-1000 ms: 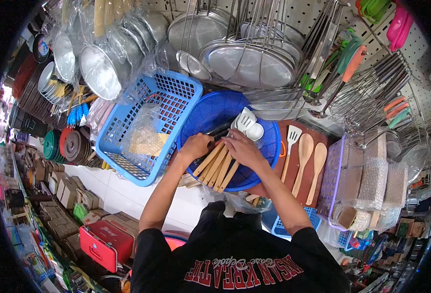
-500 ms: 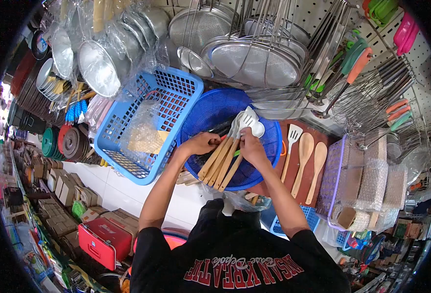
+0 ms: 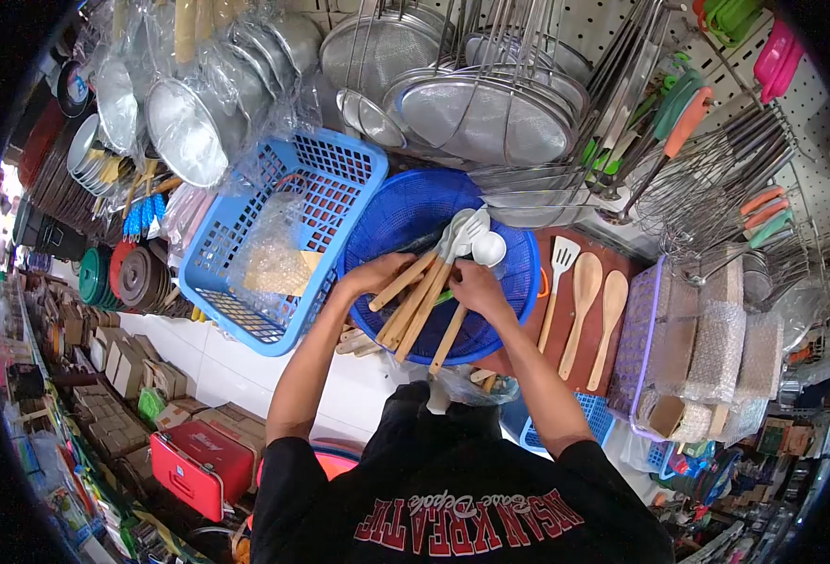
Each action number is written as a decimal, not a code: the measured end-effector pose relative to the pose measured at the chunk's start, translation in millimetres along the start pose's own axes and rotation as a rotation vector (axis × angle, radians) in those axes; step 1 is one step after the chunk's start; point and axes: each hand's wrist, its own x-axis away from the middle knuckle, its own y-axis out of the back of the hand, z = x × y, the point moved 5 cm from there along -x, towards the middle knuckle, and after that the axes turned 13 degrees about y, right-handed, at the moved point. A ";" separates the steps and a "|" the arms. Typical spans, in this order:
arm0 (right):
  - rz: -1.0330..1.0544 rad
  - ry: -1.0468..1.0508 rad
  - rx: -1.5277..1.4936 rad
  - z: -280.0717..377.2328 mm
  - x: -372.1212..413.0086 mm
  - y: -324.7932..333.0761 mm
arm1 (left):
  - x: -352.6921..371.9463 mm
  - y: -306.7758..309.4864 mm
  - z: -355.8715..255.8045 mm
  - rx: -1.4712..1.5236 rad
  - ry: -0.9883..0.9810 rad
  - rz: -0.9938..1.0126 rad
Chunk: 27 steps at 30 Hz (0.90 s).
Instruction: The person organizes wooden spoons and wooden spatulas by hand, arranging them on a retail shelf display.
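A fanned bunch of kitchen utensils with pale heads and wooden handles (image 3: 417, 303) lies over the blue mesh basket (image 3: 534, 282). One is a slotted spatula (image 3: 472, 228). My left hand (image 3: 377, 274) closes around the bunch from the left, its fingertips partly hidden behind the handles. On the other side, my right hand (image 3: 480, 287) is closed on a white ladle (image 3: 488, 249), whose wooden handle emerges below the fingers, apart from the others. Dark and green items sit deeper in the basket, mostly covered.
A light-blue crate (image 3: 199, 254) with bubble wrap stands left of the basket. To the right, a slotted turner (image 3: 562, 258) and two wooden spoons (image 3: 584, 287) lie on a reddish board. Strainers (image 3: 485, 117) hang above; a purple crate (image 3: 642, 348) holds wrapped boxes.
The ladle has swung away from the bunch towards the right, and the handles have spread. My right hand has shifted slightly down and left; the left has moved slightly left, further behind the handles.
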 end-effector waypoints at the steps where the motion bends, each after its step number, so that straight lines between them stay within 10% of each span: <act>1: 0.016 -0.019 0.009 4.7 -0.2 0.0 | -1.9 -0.3 4.2 -0.017 0.049 0.035; 18: 0.075 -0.091 -0.358 5.4 -14.2 -5.3 | 9.0 0.4 -7.4 0.518 0.427 0.153; 27: 0.008 -0.040 -0.427 16.0 2.0 9.1 | 16.3 -2.8 -38.2 0.326 0.536 0.154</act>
